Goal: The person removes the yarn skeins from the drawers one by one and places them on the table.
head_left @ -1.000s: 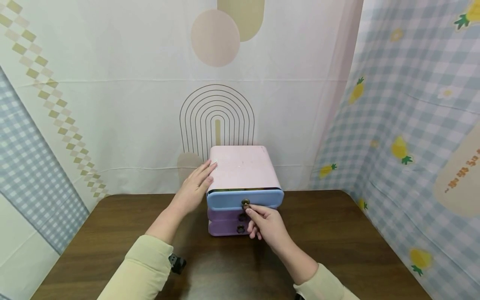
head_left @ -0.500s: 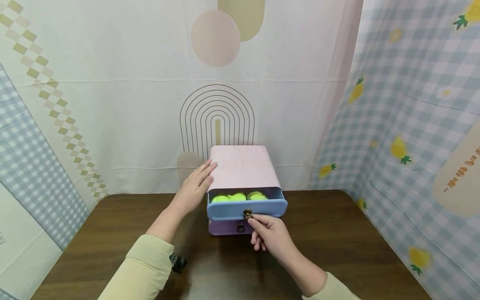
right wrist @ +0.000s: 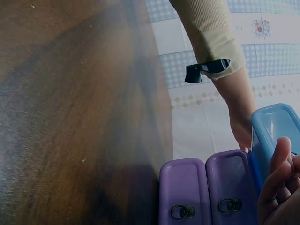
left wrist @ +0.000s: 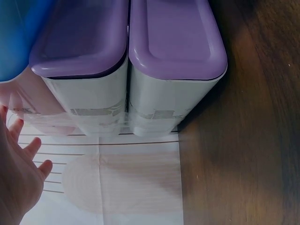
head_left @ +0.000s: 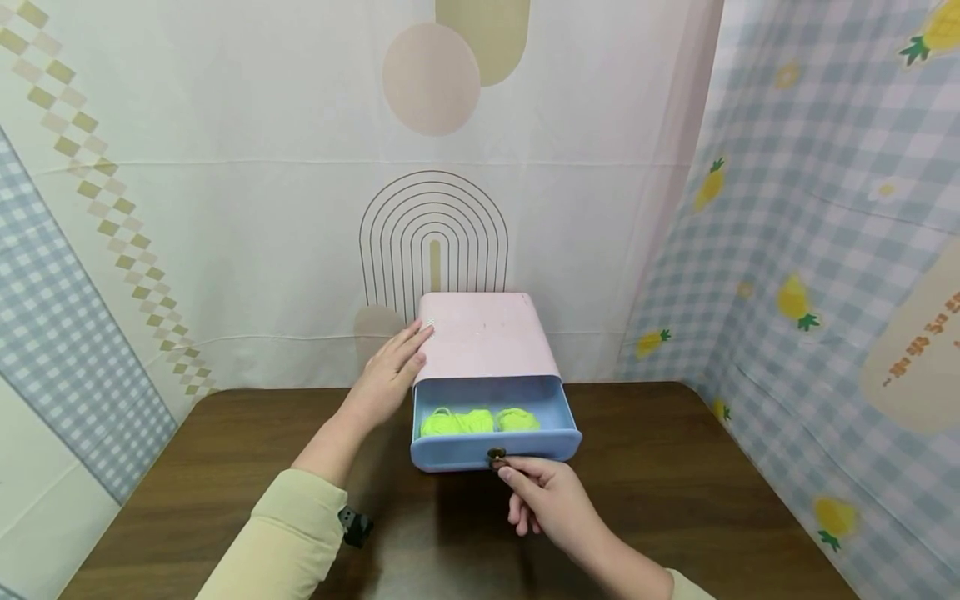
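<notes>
The left hand (head_left: 384,375), fingers straight, steadies the pink box (head_left: 483,337). Right hand (head_left: 551,500) pinches the handle (head_left: 496,454); best draw the blue drawer (head_left: 452,454) level.

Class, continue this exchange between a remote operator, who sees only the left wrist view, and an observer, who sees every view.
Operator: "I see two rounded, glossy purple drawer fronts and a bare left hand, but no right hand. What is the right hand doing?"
Observer: "In the head view, the bare right hand pinches the bronze-coloured metal ring pull of the light-blue round-cornered drawer."
Operator: "I get only a corner of that drawer, from outside. Is anything in it?"
Observer: "Yes, the head view shows bundles of neon-green yarn lying inside it, near its front."
</notes>
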The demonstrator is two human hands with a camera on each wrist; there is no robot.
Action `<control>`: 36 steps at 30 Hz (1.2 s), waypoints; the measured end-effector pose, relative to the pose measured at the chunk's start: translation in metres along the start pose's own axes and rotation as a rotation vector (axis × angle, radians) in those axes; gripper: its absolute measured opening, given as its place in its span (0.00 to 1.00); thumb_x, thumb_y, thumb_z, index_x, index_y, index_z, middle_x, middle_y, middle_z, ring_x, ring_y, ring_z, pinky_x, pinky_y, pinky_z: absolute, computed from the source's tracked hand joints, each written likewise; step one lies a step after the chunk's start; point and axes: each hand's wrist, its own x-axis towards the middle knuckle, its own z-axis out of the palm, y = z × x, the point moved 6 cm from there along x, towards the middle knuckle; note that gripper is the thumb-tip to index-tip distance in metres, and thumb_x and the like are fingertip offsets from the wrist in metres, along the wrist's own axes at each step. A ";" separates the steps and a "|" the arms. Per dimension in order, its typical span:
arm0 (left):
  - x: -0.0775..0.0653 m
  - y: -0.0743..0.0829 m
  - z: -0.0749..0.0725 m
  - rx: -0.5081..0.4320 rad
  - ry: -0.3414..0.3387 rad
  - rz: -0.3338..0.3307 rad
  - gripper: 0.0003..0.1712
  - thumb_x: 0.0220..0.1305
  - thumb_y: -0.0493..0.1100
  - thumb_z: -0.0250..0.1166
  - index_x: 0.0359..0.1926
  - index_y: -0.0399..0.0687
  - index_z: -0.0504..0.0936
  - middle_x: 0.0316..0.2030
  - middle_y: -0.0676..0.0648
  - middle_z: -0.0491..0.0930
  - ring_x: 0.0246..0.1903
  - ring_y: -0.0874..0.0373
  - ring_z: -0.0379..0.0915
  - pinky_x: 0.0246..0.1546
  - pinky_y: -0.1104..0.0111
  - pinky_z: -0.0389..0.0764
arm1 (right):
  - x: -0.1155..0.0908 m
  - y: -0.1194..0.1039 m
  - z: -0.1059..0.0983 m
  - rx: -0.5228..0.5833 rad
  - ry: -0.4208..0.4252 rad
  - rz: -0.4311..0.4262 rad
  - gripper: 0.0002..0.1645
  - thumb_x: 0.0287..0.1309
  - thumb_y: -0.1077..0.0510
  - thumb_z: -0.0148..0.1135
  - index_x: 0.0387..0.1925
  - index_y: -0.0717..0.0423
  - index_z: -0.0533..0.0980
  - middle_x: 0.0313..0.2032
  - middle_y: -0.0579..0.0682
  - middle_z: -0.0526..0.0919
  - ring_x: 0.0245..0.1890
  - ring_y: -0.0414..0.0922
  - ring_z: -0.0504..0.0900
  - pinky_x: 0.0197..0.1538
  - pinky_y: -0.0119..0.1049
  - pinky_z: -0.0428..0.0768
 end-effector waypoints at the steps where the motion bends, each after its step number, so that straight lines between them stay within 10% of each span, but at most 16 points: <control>1: 0.000 -0.001 0.000 0.000 -0.001 -0.002 0.29 0.79 0.58 0.40 0.76 0.60 0.61 0.76 0.52 0.53 0.75 0.44 0.46 0.69 0.40 0.48 | -0.001 0.001 0.000 -0.006 -0.004 0.002 0.20 0.68 0.51 0.60 0.52 0.63 0.81 0.14 0.50 0.79 0.11 0.38 0.75 0.15 0.32 0.72; 36: 0.000 -0.001 0.003 -0.019 0.002 -0.015 0.29 0.79 0.56 0.41 0.76 0.60 0.60 0.77 0.52 0.52 0.75 0.42 0.45 0.69 0.39 0.44 | -0.029 0.006 0.004 -0.041 -0.097 0.031 0.18 0.68 0.51 0.60 0.51 0.59 0.82 0.16 0.51 0.80 0.13 0.39 0.77 0.16 0.33 0.74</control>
